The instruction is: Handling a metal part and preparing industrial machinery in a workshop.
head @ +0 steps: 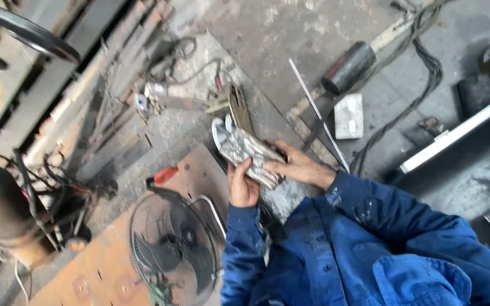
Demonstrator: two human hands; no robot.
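Note:
My left hand (242, 184) and my right hand (297, 167) both grip a crumpled grey work glove (239, 144) in front of my chest. The left hand clasps its lower edge from below. From the right, the other hand pinches the cuff end. Both sleeves are dark blue with paint spots. The glove's fingers point up and left, over a metal clamp-like tool (235, 105) lying on the floor.
A black floor fan (174, 249) stands on a rusty plate (97, 272) at lower left. A black pipe (347, 68), a thin white rod (319, 113), a grey block (349, 116), cables (426, 73) and a white bar (460, 133) lie to the right. Scrap metal (154, 96) is upper left.

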